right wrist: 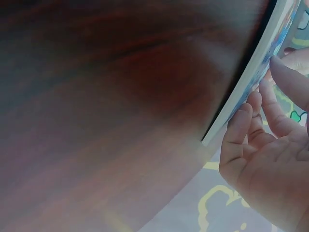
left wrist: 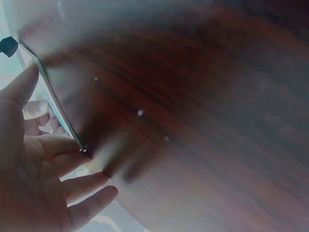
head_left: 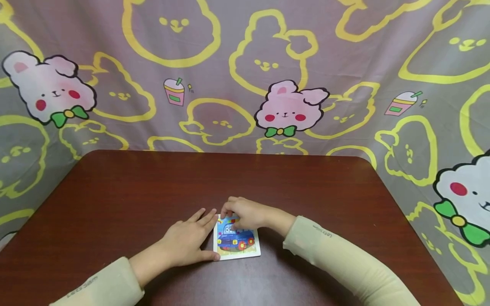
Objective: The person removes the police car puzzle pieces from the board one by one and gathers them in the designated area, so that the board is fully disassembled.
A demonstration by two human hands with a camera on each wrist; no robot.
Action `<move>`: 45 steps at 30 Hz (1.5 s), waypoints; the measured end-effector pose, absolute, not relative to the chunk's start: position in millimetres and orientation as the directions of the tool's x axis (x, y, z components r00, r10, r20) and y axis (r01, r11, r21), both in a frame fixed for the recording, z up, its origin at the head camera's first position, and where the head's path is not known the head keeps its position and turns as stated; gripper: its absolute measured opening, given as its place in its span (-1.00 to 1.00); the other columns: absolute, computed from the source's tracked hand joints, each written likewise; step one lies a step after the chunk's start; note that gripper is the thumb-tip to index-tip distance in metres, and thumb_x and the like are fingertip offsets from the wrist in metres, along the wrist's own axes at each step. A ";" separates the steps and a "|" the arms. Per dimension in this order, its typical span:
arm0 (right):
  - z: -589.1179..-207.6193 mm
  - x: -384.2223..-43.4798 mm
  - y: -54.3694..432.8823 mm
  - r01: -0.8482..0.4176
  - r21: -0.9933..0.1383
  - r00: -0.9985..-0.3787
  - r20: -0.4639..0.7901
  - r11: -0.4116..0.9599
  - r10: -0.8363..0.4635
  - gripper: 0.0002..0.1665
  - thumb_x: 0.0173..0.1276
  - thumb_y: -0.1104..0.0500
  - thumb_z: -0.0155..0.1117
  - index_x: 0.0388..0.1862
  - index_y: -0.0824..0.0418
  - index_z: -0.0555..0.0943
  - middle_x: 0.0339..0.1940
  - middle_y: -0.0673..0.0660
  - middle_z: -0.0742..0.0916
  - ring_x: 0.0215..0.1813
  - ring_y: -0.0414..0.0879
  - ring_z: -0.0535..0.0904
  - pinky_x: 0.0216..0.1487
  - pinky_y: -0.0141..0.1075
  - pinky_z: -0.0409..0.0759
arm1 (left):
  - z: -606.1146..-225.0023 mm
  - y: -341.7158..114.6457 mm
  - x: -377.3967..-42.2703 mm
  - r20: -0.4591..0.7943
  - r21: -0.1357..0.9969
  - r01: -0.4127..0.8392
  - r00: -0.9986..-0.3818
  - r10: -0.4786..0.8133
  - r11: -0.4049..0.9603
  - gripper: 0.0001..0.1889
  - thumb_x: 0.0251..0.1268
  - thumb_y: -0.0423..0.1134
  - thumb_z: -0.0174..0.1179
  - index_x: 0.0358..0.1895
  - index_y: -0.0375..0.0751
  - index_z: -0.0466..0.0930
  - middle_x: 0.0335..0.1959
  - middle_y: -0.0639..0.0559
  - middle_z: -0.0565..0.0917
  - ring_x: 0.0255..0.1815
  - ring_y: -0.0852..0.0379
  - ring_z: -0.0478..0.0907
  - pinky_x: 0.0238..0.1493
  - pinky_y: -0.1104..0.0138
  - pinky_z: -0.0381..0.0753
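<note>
A small square jigsaw puzzle (head_left: 229, 245) with a white border and a blue cartoon car lies on the brown table. My left hand (head_left: 187, 240) rests at its left side with the fingers spread. That hand's thumb (left wrist: 26, 82) touches the near left corner, and its other fingers reach past the far left corner. Above the upper part of the picture is my right hand (head_left: 245, 212), its fingers bent downward and covering the upper right. In the right wrist view the bent fingers (right wrist: 237, 121) and the thumb meet the picture side of the puzzle (right wrist: 241, 87), apart from each other.
The dark brown table (head_left: 153, 182) has rounded far corners. A curtain (head_left: 214, 85) printed with cartoon rabbits and yellow outlines hangs behind it and along both sides. Pale sleeves (head_left: 337, 259) cover both forearms.
</note>
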State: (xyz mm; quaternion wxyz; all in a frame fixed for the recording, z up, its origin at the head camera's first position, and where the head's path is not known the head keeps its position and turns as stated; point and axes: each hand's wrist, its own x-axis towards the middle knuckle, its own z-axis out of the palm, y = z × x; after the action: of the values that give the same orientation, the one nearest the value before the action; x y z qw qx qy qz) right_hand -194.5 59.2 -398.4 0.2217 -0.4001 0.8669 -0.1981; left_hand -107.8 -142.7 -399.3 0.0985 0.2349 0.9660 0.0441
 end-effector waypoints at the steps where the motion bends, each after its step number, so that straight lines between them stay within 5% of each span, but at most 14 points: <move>1: -398.8 -194.8 58.5 -0.607 -0.521 -0.582 -0.223 0.600 -0.782 -0.67 0.27 0.23 0.43 0.01 0.08 0.63 -0.09 -0.01 0.61 0.00 -0.16 0.49 0.11 -0.32 0.50 | -399.4 -142.7 -108.0 -0.169 0.131 0.446 -0.870 0.463 0.886 0.09 0.00 0.51 0.23 0.49 -0.19 0.28 0.54 -0.04 0.29 0.55 -0.17 0.23 -0.01 -0.16 0.62; 25: -391.9 -196.1 46.3 -0.605 -0.499 -0.578 -0.260 0.620 -0.774 -0.72 0.24 0.37 0.37 -0.11 0.15 0.58 -0.08 0.05 0.60 0.03 -0.12 0.49 0.19 -0.27 0.48 | -396.6 -143.6 -107.0 -0.188 0.162 0.423 -0.874 0.449 0.892 0.08 0.02 0.48 0.24 0.50 -0.19 0.26 0.57 -0.04 0.25 0.57 -0.18 0.17 -0.02 -0.22 0.59; 45: -397.7 -194.8 48.5 -0.571 -0.566 -0.604 -0.201 0.595 -0.771 -0.70 0.28 0.42 0.32 -0.09 0.12 0.57 -0.13 0.02 0.58 -0.15 -0.19 0.48 -0.04 -0.42 0.50 | -398.4 -144.1 -106.3 -0.173 0.177 0.428 -0.873 0.456 0.886 0.08 0.02 0.46 0.27 0.49 -0.22 0.27 0.56 -0.06 0.25 0.58 -0.18 0.16 -0.01 -0.21 0.59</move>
State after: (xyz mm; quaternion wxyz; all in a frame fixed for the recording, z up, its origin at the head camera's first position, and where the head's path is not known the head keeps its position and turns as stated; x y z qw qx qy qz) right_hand -194.8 48.5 -397.7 0.2187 -0.3873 0.8659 -0.2289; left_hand -106.3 -144.1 -398.4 0.1056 0.2287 0.9654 0.0667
